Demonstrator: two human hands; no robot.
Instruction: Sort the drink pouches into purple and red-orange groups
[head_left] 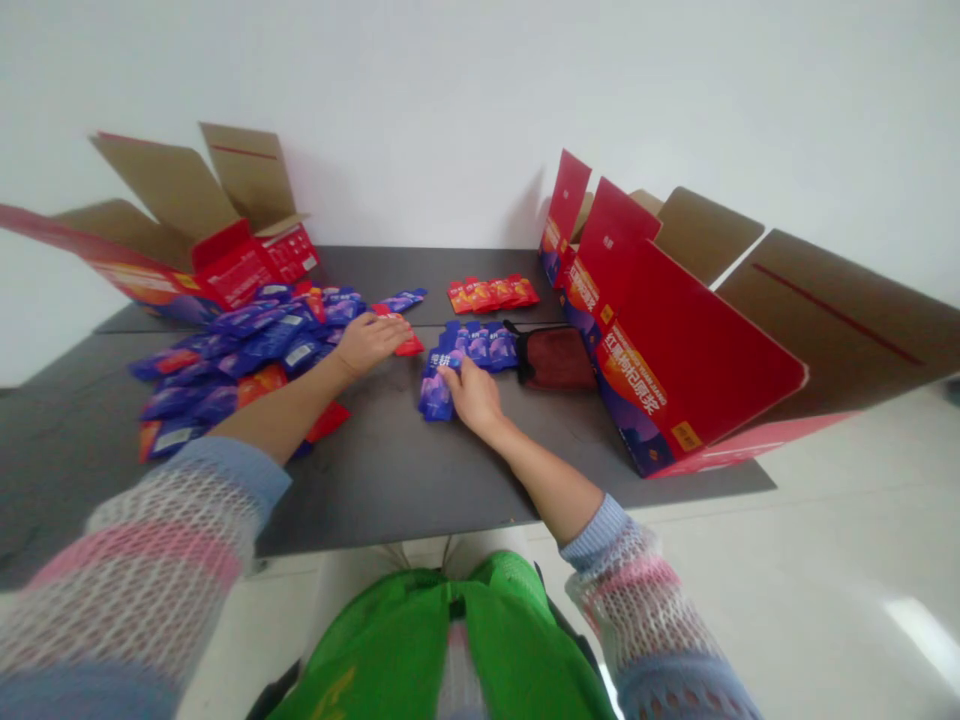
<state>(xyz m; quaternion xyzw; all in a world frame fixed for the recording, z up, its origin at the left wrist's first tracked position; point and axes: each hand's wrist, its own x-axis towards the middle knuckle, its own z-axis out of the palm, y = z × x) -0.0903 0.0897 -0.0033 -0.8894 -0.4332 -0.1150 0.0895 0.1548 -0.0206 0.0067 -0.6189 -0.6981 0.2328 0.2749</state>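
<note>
My right hand (478, 396) pinches a purple sachet (436, 388) at the middle of the table. Just behind it lies a row of overlapping purple sachets (501, 345). Farther back is a row of overlapping red-orange sachets (493, 293). At the right edge of the pile, my left hand (367, 342) lies stretched out, palm down, over a red sachet (407, 345); its fingertips are slightly blurred. The loose pile of mostly purple sachets (259, 335), with some red ones mixed in, spreads to the left, partly hidden by my left forearm.
An open red carton (255, 265) stands behind the pile at the left. Open red cartons (675, 345) line the right side, flaps raised. A dark reddish-brown pouch (555, 358) lies against them. The grey table (390, 490) meets a white wall at the back.
</note>
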